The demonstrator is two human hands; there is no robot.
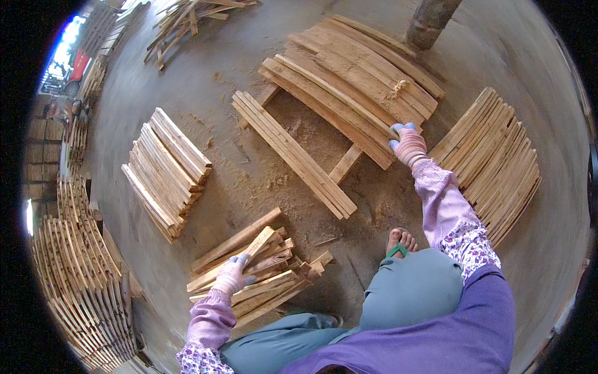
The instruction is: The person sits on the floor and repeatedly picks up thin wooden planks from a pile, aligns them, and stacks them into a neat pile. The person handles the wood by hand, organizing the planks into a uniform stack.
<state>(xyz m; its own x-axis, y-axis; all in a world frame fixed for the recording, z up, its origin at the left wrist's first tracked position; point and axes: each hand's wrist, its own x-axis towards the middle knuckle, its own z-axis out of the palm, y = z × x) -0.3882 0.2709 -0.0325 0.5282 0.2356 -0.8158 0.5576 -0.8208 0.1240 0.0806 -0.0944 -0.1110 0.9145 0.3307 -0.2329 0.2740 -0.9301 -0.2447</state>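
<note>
My left hand [232, 276], in a striped glove with the fingertips coloured, is closed round a short wooden stick [258, 243] on top of a loose heap of sticks [268, 290]. The heap lies on the floor to my left. My right hand [409, 146], in an orange-striped glove, is closed on the near end of a long wooden strip [339, 95]. That strip lies along the near side of a low stack of boards [367, 65], which carries sawdust and a few curled shavings. The undersides of both grips are hidden.
Several slats [293, 153] lie side by side across a wooden bearer [346, 163]. Neat stick piles stand left [165, 168] and right [492, 162]. A round post [431, 25] rises behind the boards. My sandalled foot [400, 242] is beside the sawdust. More sticks [187, 22] lie far off.
</note>
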